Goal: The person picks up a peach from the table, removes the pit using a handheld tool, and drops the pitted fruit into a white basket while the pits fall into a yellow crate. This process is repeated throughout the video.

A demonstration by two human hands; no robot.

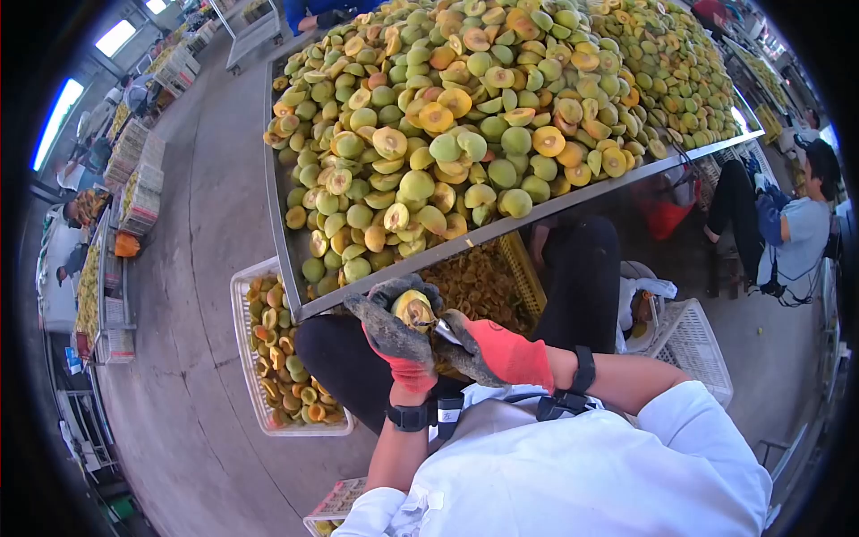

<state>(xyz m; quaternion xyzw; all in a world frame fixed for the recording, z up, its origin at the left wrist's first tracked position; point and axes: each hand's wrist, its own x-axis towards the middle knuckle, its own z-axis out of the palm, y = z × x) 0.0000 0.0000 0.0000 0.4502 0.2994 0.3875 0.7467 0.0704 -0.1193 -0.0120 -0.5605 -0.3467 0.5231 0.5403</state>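
Note:
My left hand (391, 327), in a grey-and-red work glove, is closed around a peach half (413, 311) whose cut face points up, with its brownish centre showing. My right hand (479, 347), gloved alike, grips a small metal pitting knife (446, 332). The tip of the knife meets the peach half; its handle is hidden in my fingers. Both hands are together over my lap, just below the near edge of a metal-rimmed table (394, 269) heaped with green-yellow peach halves (416, 185).
At left on the floor stands a white crate (304, 430) of pitted halves. Under the table edge is a yellow crate (523, 273) with brownish scraps. A white basket (693, 349) stands at right, near a seated person (796, 228). Other people and stacked crates (141, 183) line the far left.

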